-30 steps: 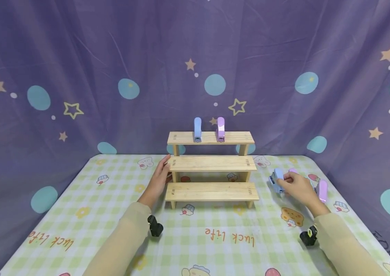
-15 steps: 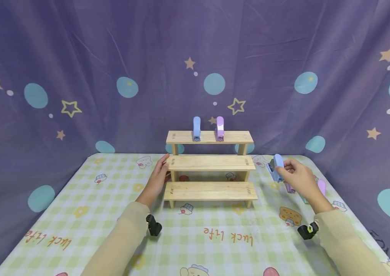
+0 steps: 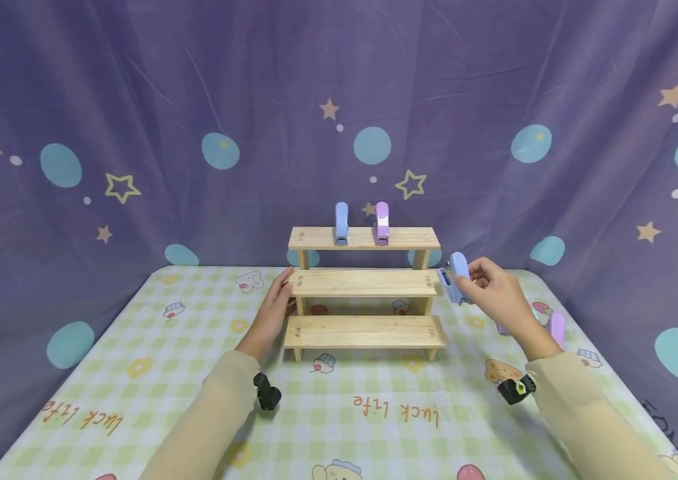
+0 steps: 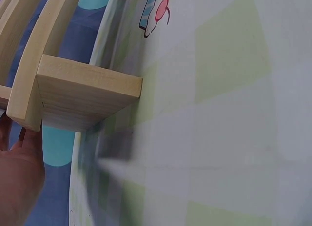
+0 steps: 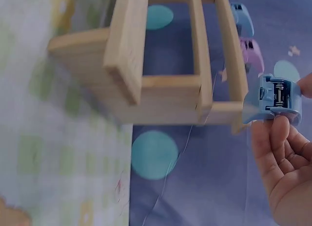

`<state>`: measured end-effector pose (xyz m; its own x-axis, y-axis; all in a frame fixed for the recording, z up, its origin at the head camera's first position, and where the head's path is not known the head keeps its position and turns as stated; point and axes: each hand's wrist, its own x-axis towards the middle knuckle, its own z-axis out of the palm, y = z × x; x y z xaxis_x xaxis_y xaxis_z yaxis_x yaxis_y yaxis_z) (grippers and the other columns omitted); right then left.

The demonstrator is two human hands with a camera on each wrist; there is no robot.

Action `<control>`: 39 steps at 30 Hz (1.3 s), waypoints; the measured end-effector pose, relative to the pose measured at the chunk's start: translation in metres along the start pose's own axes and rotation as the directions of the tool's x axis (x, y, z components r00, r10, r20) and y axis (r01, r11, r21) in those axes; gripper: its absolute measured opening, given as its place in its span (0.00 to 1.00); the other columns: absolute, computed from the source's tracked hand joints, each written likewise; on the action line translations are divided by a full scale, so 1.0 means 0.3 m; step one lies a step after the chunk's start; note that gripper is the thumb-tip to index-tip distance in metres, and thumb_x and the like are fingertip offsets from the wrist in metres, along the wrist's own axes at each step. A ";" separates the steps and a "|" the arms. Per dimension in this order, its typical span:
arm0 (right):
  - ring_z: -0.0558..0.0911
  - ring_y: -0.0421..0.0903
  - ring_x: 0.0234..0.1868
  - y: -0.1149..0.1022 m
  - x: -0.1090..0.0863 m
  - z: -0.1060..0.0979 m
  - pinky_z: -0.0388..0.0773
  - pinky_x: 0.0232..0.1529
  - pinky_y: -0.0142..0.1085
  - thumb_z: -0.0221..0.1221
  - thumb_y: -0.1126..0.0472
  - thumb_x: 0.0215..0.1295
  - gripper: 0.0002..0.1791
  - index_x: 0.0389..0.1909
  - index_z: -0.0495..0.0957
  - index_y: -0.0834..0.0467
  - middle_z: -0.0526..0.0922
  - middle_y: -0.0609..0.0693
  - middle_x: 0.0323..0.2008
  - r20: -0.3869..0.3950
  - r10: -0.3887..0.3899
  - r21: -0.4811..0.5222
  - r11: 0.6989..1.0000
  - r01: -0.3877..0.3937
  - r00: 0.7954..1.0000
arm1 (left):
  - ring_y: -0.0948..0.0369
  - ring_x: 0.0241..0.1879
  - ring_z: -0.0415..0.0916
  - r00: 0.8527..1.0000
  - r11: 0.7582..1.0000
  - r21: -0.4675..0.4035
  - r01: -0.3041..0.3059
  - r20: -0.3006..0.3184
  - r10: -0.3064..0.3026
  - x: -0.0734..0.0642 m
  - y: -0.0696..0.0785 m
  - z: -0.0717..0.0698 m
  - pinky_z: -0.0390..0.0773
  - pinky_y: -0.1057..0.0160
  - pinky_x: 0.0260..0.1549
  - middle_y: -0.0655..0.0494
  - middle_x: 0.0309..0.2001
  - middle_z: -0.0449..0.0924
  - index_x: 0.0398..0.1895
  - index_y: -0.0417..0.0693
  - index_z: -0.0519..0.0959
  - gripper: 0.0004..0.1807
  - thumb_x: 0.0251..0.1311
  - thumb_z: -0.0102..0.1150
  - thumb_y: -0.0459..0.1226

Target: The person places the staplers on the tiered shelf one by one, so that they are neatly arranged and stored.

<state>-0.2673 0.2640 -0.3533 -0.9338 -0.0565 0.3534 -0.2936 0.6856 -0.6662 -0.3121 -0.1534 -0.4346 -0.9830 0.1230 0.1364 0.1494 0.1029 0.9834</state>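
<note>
A three-tier wooden display stand [image 3: 365, 283] stands at the middle of the table. My left hand [image 3: 268, 315] holds the left end of its middle tier; in the left wrist view, fingertips [image 4: 30, 137] reach the board's edge. My right hand [image 3: 502, 297] grips a small blue stapler [image 3: 457, 279] in the air at the right end of that tier. The right wrist view shows a metal spring in this stapler [image 5: 280, 97], with thumb and fingers on opposite sides of it. Another blue stapler [image 3: 341, 223] and a purple stapler [image 3: 382, 223] stand side by side on the top tier.
Behind my right hand, a purple stapler [image 3: 557, 329] lies on the table's right side, with another purple piece partly hidden nearby. A checked cloth [image 3: 195, 373] covers the table. The purple curtain [image 3: 267, 87] hangs close behind the stand.
My right hand has lifted the blue stapler off the table's right side and carried it left to the middle tier's end. The left hand keeps its place on the stand.
</note>
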 end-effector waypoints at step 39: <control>0.78 0.46 0.37 -0.314 0.169 0.419 0.77 0.35 0.38 0.63 0.45 0.68 0.18 0.40 0.75 0.56 0.80 0.49 0.36 0.184 -0.097 0.189 0.980 0.062 0.978 | 0.46 0.72 0.58 1.000 1.000 -0.007 0.021 -0.007 -0.021 -0.008 0.020 0.004 0.59 0.45 0.71 0.46 0.74 0.56 0.80 0.65 0.52 0.27 0.81 0.33 0.50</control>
<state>-0.3127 0.1054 -0.3552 -0.9225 -0.2553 0.2895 -0.3840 0.5310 -0.7553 -0.3087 -0.1520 -0.4292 -0.9866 0.1138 0.1168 0.1281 0.0980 0.9869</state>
